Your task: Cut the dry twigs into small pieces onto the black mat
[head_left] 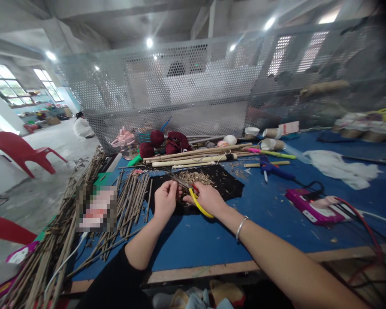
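My right hand [207, 199] is wrapped round the yellow handle [199, 206] of a pair of scissors, whose metal blades [179, 179] point up and left. Beside the blades, the fingers of my left hand [165, 198] are pinched together; what they hold is hidden. Both hands are over a black cloth [230, 184] bearing a heap of small cut plant bits [197, 177]. Left of the cloth, many thin dry sticks [133, 201] lie side by side on the blue table [209, 242].
A bundle of long stalks [56, 240] lines the left edge. Behind the cloth are pale rods [193, 161] and dark red yarn balls [157, 138]. To the right are a blue glue gun [275, 169], a purple power strip [312, 208] with cables, and white plastic [344, 167]. A perforated metal screen [186, 103] stands behind.
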Available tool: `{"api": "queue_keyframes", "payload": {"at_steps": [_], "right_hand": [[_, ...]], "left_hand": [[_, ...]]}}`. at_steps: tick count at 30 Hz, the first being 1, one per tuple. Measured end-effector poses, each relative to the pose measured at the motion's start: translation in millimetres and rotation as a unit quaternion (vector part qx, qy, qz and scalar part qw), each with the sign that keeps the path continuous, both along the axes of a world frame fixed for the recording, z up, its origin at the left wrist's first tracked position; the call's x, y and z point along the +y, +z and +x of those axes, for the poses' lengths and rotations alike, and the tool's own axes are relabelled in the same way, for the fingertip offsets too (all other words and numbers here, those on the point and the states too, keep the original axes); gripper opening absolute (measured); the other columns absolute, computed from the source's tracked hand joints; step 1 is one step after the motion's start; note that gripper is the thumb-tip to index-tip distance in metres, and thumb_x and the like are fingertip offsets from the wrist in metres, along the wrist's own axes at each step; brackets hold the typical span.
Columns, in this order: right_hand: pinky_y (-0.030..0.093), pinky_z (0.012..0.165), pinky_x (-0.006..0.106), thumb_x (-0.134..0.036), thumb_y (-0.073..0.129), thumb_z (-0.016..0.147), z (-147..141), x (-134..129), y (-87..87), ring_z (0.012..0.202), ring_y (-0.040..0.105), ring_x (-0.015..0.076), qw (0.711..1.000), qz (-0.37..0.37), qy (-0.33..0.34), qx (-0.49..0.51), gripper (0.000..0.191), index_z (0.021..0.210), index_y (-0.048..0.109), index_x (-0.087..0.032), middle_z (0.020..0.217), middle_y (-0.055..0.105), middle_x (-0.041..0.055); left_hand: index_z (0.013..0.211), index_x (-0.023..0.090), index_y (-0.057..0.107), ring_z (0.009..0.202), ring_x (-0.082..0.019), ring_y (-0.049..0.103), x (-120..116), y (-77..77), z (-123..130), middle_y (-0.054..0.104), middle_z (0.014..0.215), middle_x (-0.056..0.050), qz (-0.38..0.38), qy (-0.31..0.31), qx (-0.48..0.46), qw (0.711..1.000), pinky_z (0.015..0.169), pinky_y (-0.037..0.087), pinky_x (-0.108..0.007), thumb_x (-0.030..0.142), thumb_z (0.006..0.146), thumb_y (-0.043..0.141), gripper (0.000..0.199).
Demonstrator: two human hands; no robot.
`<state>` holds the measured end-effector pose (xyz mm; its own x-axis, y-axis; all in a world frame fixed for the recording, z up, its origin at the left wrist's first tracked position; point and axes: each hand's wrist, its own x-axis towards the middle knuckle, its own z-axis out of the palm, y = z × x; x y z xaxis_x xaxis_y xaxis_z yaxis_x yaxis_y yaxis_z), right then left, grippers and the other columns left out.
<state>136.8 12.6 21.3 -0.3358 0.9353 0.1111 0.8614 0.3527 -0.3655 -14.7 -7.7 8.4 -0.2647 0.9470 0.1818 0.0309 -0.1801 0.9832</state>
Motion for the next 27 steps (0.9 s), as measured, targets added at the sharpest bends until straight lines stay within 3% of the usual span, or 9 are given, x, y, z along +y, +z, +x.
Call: {"api": "queue_keyframes", "payload": {"at_steps": [9,18,27], "right_hand": [[0.034,0.061,0.025,-0.068,0.052,0.066,2.0,-0.3,-4.8,0.08,0.06,0.0222,0.997,0.062,0.042,0.018,0.056,0.093,0.045,-0.019,0.087,0.062,0.0076],[0.033,0.059,0.025,-0.064,0.05,0.071,0.7,-4.4,-0.5,0.077,0.062,0.0211,0.998,0.026,0.049,0.024,0.052,0.096,0.046,-0.019,0.083,0.064,0.0064],[0.032,0.057,0.025,-0.069,0.045,0.071,0.2,-1.7,-1.6,0.074,0.061,0.0212,0.999,0.012,0.031,-0.005,0.052,0.087,0.05,-0.02,0.078,0.064,0.0061]], "left_hand": [[0.078,0.015,0.057,0.053,-0.01,0.056,2.7,-2.7,-0.1,0.06,0.062,0.001,-0.019,-0.014,-0.055,0.998,0.051,0.048,-0.022,0.041,0.074,0.053,0.027],[0.078,0.015,0.058,0.054,-0.011,0.055,0.6,-3.1,0.6,0.059,0.063,0.0,-0.005,-0.032,-0.017,0.999,0.053,0.048,-0.022,0.04,0.076,0.051,0.026],[0.07,0.015,0.053,0.052,-0.009,0.051,-0.5,-0.8,-1.0,0.056,0.061,0.0,0.012,-0.022,0.019,1.0,0.052,0.046,-0.021,0.039,0.078,0.047,0.027]]}}
